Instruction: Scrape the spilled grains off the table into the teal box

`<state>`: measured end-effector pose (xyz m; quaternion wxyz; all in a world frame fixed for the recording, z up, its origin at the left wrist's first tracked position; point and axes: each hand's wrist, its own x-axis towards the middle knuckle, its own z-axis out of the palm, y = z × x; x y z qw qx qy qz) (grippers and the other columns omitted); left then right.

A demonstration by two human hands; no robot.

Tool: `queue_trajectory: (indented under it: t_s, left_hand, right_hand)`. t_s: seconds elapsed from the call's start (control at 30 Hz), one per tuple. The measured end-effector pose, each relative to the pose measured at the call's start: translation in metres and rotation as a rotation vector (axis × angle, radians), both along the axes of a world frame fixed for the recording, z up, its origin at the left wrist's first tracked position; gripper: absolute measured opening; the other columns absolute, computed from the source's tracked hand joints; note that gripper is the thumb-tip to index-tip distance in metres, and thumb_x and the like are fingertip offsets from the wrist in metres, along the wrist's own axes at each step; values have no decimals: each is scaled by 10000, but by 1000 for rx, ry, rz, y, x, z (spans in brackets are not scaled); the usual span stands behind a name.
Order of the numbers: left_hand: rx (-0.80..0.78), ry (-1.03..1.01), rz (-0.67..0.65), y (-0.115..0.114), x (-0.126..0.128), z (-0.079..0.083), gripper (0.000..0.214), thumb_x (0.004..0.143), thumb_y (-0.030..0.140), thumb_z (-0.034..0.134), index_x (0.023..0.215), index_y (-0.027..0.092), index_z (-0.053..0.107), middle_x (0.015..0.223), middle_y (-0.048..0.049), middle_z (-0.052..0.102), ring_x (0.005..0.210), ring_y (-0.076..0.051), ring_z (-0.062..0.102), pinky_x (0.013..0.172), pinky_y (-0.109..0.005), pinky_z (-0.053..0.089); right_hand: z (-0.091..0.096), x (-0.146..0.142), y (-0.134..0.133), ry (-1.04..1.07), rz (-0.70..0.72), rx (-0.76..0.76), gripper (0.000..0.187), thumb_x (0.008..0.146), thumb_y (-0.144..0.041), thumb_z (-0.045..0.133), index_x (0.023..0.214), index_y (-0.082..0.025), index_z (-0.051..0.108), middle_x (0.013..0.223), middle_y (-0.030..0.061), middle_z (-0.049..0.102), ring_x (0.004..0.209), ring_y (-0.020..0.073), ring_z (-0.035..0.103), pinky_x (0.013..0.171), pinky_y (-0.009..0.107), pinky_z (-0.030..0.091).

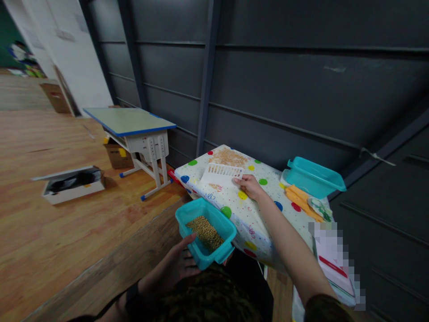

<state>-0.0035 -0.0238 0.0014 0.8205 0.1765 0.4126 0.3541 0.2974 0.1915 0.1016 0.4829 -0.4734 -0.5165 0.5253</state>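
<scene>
My left hand (pixel 179 259) grips a teal plastic bin (pixel 189 208) at its near left side, thumb over the rim and fingers against the outside. Round tan beans (pixel 205 231) lie in the bin, which is held level with the table's front edge. Over the tabletop my right hand (pixel 248 185) pinches the right end of a white slotted plastic piece (pixel 219 174). Its row of slots faces the back. Small tan grains (pixel 229 156) are spread behind the piece, and a few more lie in front of it.
The table (pixel 243 213) wears a white cloth with coloured dots. At its right are a second teal bin (pixel 313 176), an orange cloth (pixel 300 199) and a small dish (pixel 320 208). A dark panelled wall rises behind. A desk (pixel 130 120) and an open box (pixel 73 185) stand left.
</scene>
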Motion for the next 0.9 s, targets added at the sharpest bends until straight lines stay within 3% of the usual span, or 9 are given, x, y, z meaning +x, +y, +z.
queue_trajectory:
  t_s: [0.17, 0.33, 0.43, 0.53, 0.67, 0.77, 0.9]
  left_hand:
    - [-49, 17, -6, 1, 2, 9, 698, 691, 647, 971, 1124, 186, 676, 893, -79, 793, 903, -301, 798, 949, -446, 612]
    - [-25, 31, -2, 0, 4, 16, 728, 676, 665, 969, 1137, 176, 691, 966, -113, 805, 1026, -347, 802, 984, -458, 595]
    - [-20, 37, -6, 1, 4, 10, 734, 679, 696, 958, 1122, 178, 688, 955, -113, 802, 996, -338, 797, 988, -465, 585]
    - [11, 16, 18, 0, 2, 5, 846, 630, 684, 996, 1245, 207, 664, 970, -90, 813, 982, -327, 797, 999, -478, 580]
    - [42, -5, 28, -4, 2, 16, 812, 688, 609, 987, 1302, 182, 671, 1110, -148, 816, 1062, -342, 794, 1025, -468, 563]
    - [29, 42, 76, -5, 6, 27, 846, 648, 521, 1017, 1333, 170, 665, 1023, -122, 804, 999, -339, 789, 1007, -468, 563]
    - [16, 85, 114, -1, 10, 28, 856, 669, 595, 997, 1334, 171, 663, 985, -105, 800, 1002, -348, 791, 991, -470, 566]
  right_hand:
    - [5, -1, -4, -43, 5, 6, 397, 552, -384, 1039, 656, -207, 700, 672, 40, 721, 772, 235, 688, 669, 354, 539]
    - [8, -3, -8, -57, 16, 17, 322, 631, -376, 1008, 763, -195, 776, 770, 70, 793, 869, 278, 743, 740, 402, 583]
    - [10, -3, -9, -62, 7, 19, 321, 624, -374, 1010, 747, -200, 770, 770, 68, 797, 857, 276, 743, 730, 402, 585]
    - [11, -3, -13, -67, 2, 18, 360, 589, -409, 1022, 720, -210, 754, 731, 47, 775, 814, 259, 726, 693, 378, 566]
    - [11, 1, -23, -79, 6, -10, 470, 469, -473, 1053, 627, -211, 696, 647, 36, 717, 719, 226, 663, 613, 337, 497]
    - [11, 5, -29, -114, -2, 0, 520, 428, -521, 1057, 632, -202, 701, 654, 33, 709, 688, 202, 626, 595, 320, 468]
    - [11, 10, -34, -259, -37, 82, 568, 456, -606, 1034, 690, -178, 742, 678, 26, 711, 635, 167, 569, 584, 308, 442]
